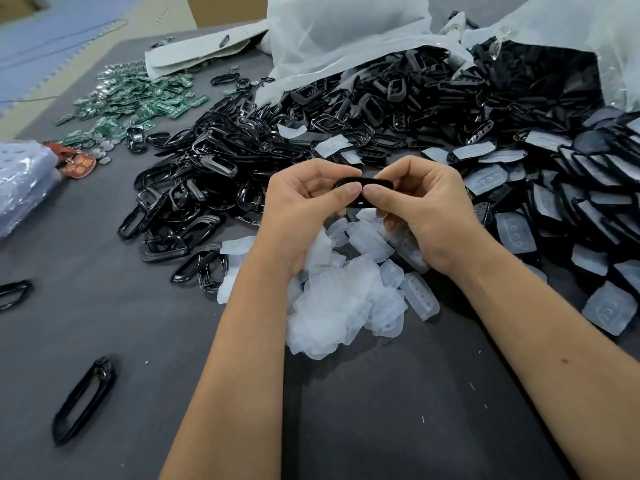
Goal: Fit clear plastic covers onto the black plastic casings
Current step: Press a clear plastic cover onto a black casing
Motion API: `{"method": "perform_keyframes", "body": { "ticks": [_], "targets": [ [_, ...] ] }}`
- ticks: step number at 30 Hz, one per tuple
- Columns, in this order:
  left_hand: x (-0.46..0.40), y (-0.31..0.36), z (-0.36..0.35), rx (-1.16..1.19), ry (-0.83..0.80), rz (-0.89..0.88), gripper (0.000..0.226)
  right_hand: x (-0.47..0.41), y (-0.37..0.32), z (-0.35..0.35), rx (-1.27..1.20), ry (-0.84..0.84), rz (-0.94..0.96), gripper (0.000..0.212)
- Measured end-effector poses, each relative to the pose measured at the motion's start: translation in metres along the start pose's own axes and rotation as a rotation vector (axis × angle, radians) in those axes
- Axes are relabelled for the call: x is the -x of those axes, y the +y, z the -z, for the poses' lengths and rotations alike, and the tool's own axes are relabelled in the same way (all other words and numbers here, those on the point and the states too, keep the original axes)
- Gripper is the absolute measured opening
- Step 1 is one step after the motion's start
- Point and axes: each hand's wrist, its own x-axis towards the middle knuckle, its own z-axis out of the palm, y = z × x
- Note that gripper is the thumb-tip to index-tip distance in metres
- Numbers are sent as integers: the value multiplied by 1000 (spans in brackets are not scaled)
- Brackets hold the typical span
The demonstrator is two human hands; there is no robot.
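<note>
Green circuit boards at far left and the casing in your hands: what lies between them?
In the head view, a heap of black frames covers the table between the green circuit boards and the black casing.

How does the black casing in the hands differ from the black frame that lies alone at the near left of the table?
The held black casing is pinched above the table by the left hand and right hand; the lone black frame lies untouched on the grey table. The casing lies crosswise, the frame slants. Both are glossy black.
</note>
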Motion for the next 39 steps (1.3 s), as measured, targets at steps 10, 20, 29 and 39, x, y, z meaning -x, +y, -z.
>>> {"method": "perform_keyframes", "body": {
  "ticks": [10,20,29,39],
  "targets": [
    [-1,1,2,16,19,96,17,0,0,-3,28,64,16,12],
    [-3,-5,-2,-204,65,-37,22,0,7,-5,276,95,164,13],
    [-4,4,2,-6,264,-115,23,6,0,-12,592,138,372,32],
    [-6,13,6,354,514,-28,22,13,4,-34,910,-394,523,29]
  ]
}}
